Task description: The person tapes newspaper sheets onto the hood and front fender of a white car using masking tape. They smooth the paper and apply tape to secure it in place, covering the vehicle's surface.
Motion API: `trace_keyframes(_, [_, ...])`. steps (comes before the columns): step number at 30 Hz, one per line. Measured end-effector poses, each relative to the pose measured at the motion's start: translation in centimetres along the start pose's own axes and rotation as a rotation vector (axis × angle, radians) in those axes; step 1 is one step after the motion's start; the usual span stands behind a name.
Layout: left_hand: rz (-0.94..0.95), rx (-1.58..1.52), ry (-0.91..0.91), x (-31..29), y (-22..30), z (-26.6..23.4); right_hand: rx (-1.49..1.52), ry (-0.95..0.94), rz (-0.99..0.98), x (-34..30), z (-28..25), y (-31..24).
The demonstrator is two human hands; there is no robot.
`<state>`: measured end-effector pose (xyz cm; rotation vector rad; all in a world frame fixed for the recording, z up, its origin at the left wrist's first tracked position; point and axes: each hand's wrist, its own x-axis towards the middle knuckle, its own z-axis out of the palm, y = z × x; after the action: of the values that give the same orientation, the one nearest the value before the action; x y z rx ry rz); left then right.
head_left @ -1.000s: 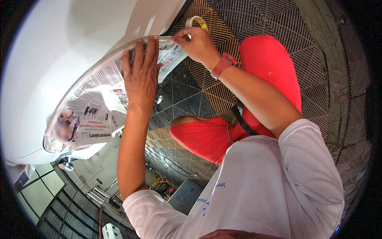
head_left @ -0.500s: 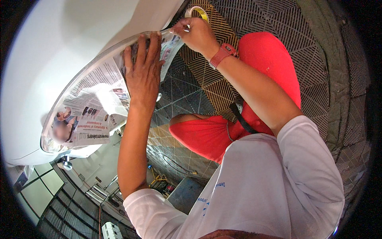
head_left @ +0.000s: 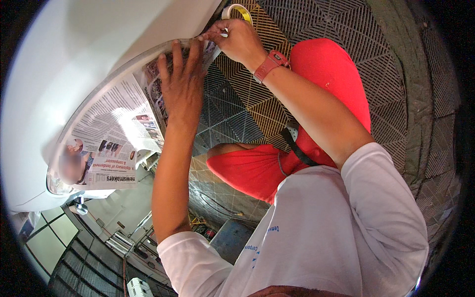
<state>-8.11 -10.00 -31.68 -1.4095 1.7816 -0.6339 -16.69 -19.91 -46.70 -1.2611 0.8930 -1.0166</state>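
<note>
Sheets of newspaper run along the curved edge of a large white glossy panel. A clear, shiny band follows the upper border of the paper. My left hand lies flat on the sheets with its fingers spread, their tips near that border. Beside it, at the far right end of the paper, my right hand pinches a small pale strip that looks like tape. A tape roll, pale with a yellow inside, shows just beyond the right hand; whether the fingers touch it is hidden.
Dark and tan ribbed floor tiles spread beneath my red-clad legs. A dark fabric edge borders them on the right. Metal rails and a blue-grey box stand at the lower left.
My right hand has shifted slightly left and up along the paper's edge, closer to the left fingertips. The left hand stays on the paper, its fingers moved a little.
</note>
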Motion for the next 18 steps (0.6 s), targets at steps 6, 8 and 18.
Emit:
trace_keyframes(6, [-0.093,-0.051,0.067,-0.2,2.0,2.5,-0.315,-0.138,0.108,0.0,-1.1,-0.3])
trace_keyframes(8, [-0.164,-0.131,0.047,-0.1,3.3,2.5,-0.339,-0.019,0.152,0.1,-0.9,0.6])
trace_keyframes(18, [-1.013,-2.008,0.226,-3.2,9.7,2.6,-0.101,-0.681,0.197,-5.5,-4.0,-3.8])
